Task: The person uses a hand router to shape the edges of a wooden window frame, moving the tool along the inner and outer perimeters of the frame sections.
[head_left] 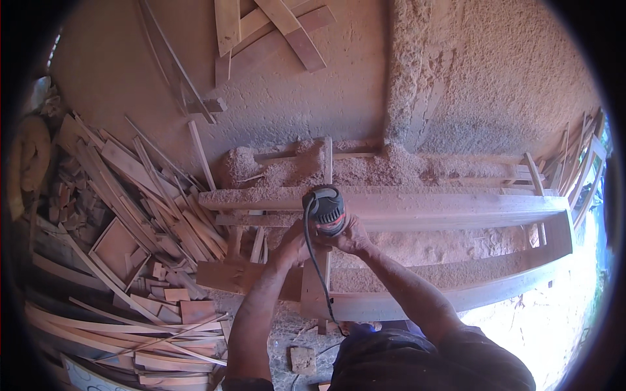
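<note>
A dark grey power tool with a red band, apparently a router [325, 210], stands on a long pale wooden beam [443, 205] near the middle of the view, its black cord [315, 266] hanging down toward me. My left hand [297, 238] grips the tool from the left, its fingers partly hidden under it. My right hand [349, 236] holds it from the right, fingers curled round the lower body. Shavings [398, 166] lie heaped behind the beam and along the wooden frame [469, 287] around it.
Piles of offcuts and curved strips [120, 182] fill the left side. Boards [280, 29] lean or hang at the rough wall [476, 78]. More strips [580, 166] stand at the far right beside a bright opening. A small block [302, 360] lies on the floor below.
</note>
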